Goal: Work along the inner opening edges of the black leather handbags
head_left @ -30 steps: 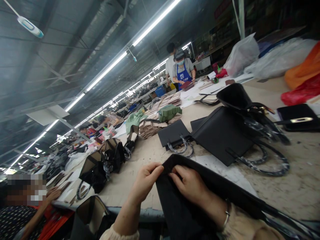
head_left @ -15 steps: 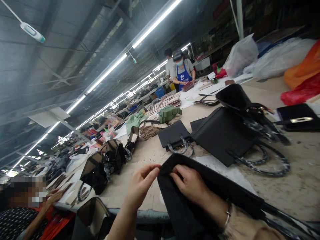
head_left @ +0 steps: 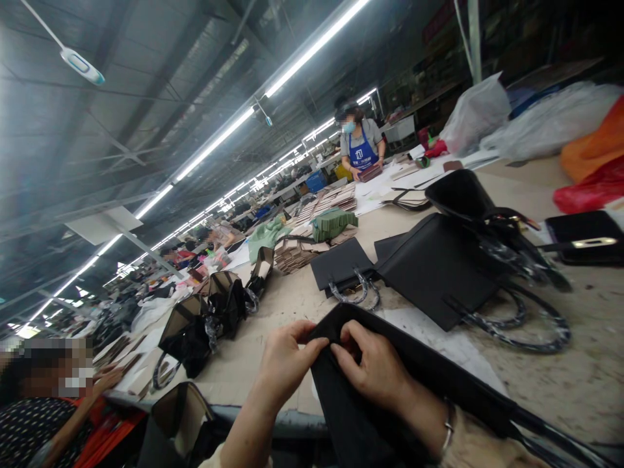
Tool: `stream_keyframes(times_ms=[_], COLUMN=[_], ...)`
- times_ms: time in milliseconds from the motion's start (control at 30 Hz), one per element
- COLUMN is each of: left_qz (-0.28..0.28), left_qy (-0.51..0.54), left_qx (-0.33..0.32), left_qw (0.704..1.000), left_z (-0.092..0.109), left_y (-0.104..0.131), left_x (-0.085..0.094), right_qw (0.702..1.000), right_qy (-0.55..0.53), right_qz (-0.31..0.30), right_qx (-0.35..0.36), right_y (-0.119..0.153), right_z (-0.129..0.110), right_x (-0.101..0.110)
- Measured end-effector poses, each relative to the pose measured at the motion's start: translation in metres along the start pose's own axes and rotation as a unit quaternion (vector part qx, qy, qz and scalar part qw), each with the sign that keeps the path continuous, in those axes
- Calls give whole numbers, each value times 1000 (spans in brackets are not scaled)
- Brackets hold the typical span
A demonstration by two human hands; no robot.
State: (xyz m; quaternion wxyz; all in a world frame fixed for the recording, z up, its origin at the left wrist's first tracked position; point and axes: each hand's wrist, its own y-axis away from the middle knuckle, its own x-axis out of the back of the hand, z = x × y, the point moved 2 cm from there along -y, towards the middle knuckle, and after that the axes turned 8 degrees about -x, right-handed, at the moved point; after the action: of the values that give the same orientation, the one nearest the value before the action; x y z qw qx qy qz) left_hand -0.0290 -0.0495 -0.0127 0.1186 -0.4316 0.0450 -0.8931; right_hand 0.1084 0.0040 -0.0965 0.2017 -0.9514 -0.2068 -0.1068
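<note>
Black bag (head_left: 351,406): across table (head_left: 238,370)'s near edge | I have left hand (head_left: 290,361) pinching rim corner (head_left: 336,316), right hand (head_left: 380,367) pinching fabric just beside it | I'd guess light, soft-sided, stiffer along rim | hold: rim corner, 2 hands

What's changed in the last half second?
The left hand moved right; its thumb now laps over the corner of the black bag. The person behind the blue-aproned worker went out of sight. The right hand stayed at the bag's opening.
</note>
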Motion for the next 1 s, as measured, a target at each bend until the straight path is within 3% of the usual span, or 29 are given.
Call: stream_keyframes(times_ms=[100, 200, 400, 767, 1000], left_qz=[5, 9, 31, 15, -33], left_qy=[-64, -80, -124, -80, 7], left_qx=[-14, -32, -47, -42, -31], left_qw=[998, 996, 991, 996, 999], left_z=[3, 5, 6, 2, 3], left_y=[-5, -11, -22, -28, -13], left_x=[-4, -8, -14, -20, -9], right_qw=[1000, 997, 996, 998, 999], right_qy=[5, 4, 4, -9, -19], right_qz=[11, -20, -32, -6, -11], right_qx=[28, 68, 81, 58, 28], right_y=[-1, 1, 4, -2, -5], right_z=[0, -1, 0, 6, 11], right_x=[0, -2, -1, 4, 4])
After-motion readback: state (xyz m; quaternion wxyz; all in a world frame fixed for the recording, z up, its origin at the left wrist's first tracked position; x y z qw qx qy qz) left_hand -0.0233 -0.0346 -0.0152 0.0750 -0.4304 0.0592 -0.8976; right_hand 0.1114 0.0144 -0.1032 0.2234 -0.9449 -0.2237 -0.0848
